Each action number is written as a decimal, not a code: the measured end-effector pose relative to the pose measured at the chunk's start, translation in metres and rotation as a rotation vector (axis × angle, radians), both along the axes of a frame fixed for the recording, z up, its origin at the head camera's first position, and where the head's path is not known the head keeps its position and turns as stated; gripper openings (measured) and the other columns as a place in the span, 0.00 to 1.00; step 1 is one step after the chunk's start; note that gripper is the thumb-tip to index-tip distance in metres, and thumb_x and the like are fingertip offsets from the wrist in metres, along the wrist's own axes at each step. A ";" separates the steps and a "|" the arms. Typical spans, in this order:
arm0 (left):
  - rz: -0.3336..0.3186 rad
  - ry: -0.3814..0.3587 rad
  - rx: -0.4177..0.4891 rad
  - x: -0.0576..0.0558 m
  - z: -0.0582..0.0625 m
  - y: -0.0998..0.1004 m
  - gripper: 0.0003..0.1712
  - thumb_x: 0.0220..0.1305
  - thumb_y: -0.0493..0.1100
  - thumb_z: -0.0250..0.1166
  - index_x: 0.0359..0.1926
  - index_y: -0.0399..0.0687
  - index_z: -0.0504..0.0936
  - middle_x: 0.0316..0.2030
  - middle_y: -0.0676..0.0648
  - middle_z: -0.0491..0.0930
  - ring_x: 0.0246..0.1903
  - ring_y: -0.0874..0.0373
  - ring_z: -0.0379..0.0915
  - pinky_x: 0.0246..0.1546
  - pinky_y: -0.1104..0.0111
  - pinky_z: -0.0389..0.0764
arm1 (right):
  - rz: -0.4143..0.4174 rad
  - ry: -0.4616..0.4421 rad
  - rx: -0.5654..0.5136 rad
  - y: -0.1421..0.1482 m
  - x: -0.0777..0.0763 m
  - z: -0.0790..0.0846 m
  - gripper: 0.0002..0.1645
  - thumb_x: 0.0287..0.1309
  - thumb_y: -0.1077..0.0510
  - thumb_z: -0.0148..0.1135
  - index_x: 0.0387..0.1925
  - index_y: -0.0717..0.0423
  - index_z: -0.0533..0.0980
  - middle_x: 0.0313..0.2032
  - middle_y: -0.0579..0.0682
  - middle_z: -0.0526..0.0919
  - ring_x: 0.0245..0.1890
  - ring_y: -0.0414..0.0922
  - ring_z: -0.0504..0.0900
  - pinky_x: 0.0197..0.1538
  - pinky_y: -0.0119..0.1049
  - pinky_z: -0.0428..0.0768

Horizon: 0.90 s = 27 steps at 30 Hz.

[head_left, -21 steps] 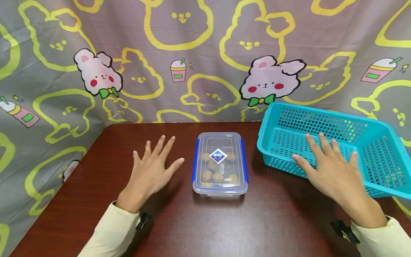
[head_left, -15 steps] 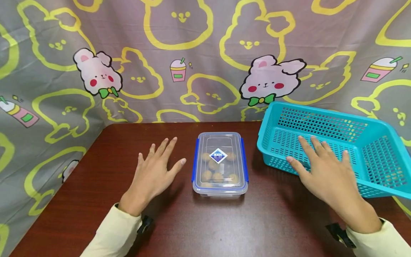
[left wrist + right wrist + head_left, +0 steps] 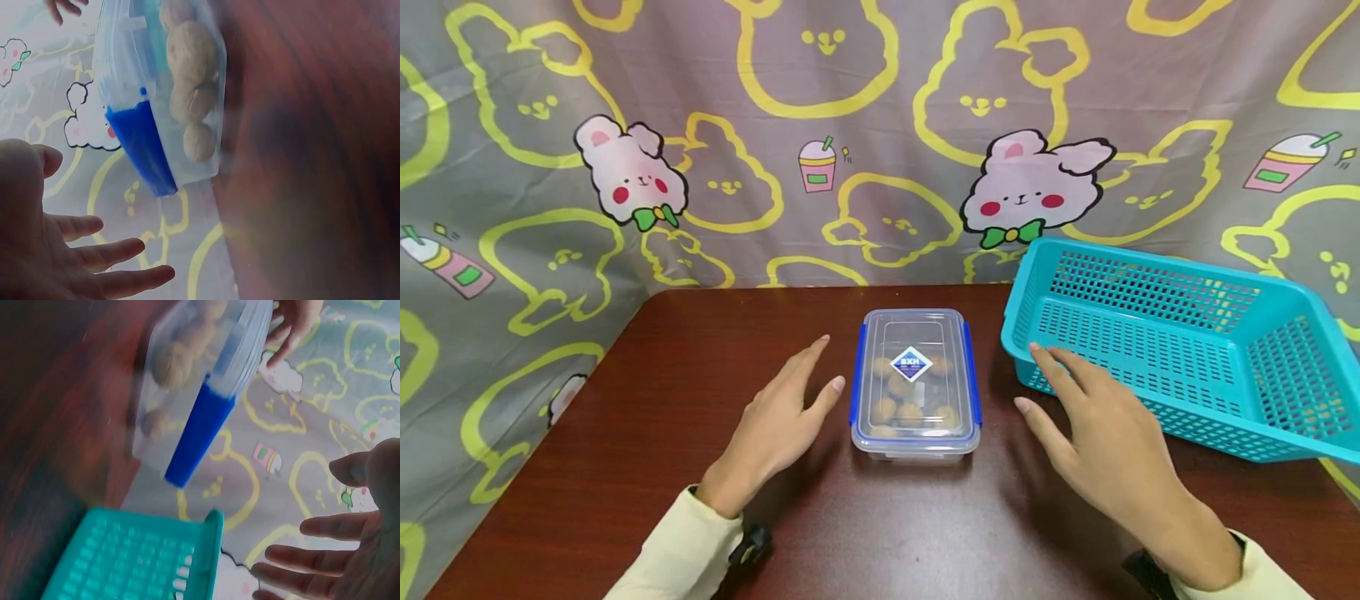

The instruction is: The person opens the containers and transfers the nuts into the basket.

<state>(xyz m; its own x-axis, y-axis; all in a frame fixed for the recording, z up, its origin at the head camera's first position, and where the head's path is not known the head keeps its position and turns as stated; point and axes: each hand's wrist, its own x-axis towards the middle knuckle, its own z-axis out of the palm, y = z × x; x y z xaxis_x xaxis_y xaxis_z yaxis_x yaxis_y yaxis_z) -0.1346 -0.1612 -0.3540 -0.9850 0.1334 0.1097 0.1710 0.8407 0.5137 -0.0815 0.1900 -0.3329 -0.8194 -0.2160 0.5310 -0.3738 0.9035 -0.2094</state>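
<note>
A clear plastic food container [image 3: 917, 332] with a closed lid stands on the table, blue latches [image 3: 145, 150] down its long sides. Through its wall show several walnuts [image 3: 192, 53]. To its left, my left hand [image 3: 775, 425] hovers with fingers extended and thumb toward the container, touching nothing. My right hand [image 3: 1105, 442] is on the other side, fingers outstretched, overlapping the near left corner of the turquoise basket [image 3: 1285, 287] in the head view. Neither hand holds anything.
The perforated basket sits at the right of the dark reddish-brown table [image 3: 917, 533], at a slant. A grey curtain [image 3: 880, 142] with cartoon rabbits hangs behind the table and along its left side.
Both hands have moved inward toward the container, the right one farther, from over the basket to its near left corner. Their spread fingers have drawn closer together. Container and basket stay put.
</note>
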 end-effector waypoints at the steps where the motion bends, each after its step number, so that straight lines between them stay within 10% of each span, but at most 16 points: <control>1: -0.001 -0.008 0.015 0.000 -0.001 0.001 0.41 0.78 0.69 0.50 0.84 0.68 0.52 0.81 0.47 0.60 0.77 0.42 0.62 0.69 0.34 0.68 | 0.015 -0.009 -0.011 -0.004 0.001 0.000 0.41 0.61 0.51 0.73 0.74 0.54 0.72 0.64 0.61 0.80 0.63 0.63 0.79 0.54 0.67 0.81; 13: -0.034 -0.064 0.290 -0.002 -0.016 0.012 0.36 0.81 0.59 0.54 0.83 0.65 0.55 0.80 0.46 0.61 0.79 0.44 0.58 0.77 0.42 0.61 | 0.102 -0.369 -0.208 -0.035 -0.012 -0.013 0.37 0.78 0.46 0.56 0.80 0.54 0.62 0.75 0.59 0.68 0.75 0.61 0.67 0.70 0.67 0.70; 27: 0.007 -0.189 0.747 -0.009 -0.030 0.038 0.33 0.82 0.45 0.51 0.83 0.55 0.57 0.80 0.37 0.59 0.75 0.39 0.63 0.70 0.42 0.72 | 0.126 -0.587 -0.503 -0.054 -0.044 -0.033 0.39 0.81 0.48 0.49 0.83 0.56 0.52 0.81 0.63 0.56 0.80 0.63 0.56 0.78 0.68 0.57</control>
<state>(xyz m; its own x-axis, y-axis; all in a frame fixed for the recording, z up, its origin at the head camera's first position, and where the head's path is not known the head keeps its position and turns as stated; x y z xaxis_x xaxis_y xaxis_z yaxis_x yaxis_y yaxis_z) -0.1435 -0.1234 -0.3841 -0.9965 0.0833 -0.0021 0.0196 0.2598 0.9655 -0.1251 0.1365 -0.3662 -0.9816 -0.1745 0.0773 -0.1690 0.6060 -0.7773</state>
